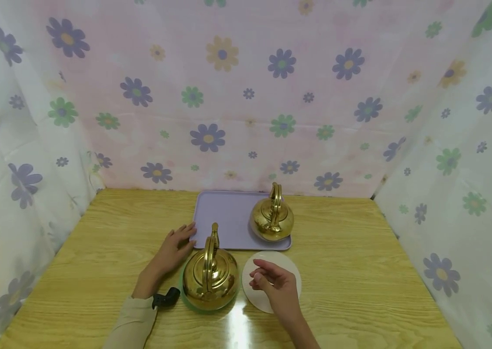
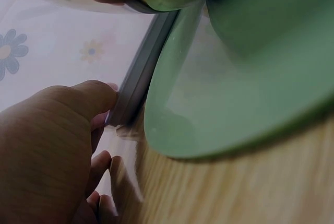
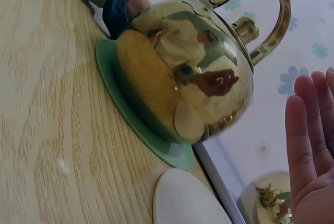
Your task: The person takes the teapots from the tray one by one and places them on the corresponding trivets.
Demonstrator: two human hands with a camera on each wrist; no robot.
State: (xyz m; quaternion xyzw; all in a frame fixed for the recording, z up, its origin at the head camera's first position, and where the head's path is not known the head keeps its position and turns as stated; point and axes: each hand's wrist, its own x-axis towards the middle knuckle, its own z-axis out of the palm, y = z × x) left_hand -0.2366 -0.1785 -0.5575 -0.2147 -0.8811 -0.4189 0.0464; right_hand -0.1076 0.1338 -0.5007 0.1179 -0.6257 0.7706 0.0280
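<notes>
My left hand (image 1: 175, 249) lies at the left end of a purple tray (image 1: 228, 213), its fingertips touching the rim near the front corner. The left wrist view shows the thumb of that hand (image 2: 47, 145) against the tray's edge (image 2: 138, 78), beside a green plate (image 2: 193, 125). On the green plate stands a large gold kettle (image 1: 224, 286), just right of my left wrist. My right hand (image 1: 278, 291) is over a white plate (image 1: 265, 303) and holds nothing; in the right wrist view its fingers (image 3: 300, 145) are extended, apart from the kettle (image 3: 209, 67).
A smaller gold kettle (image 1: 267, 228) stands on the right end of the tray. The wooden table (image 1: 350, 276) extends to both sides of these things. Flowered cloth (image 1: 163, 135) hangs behind the table and along both sides. A dark band (image 1: 166, 297) is on my left wrist.
</notes>
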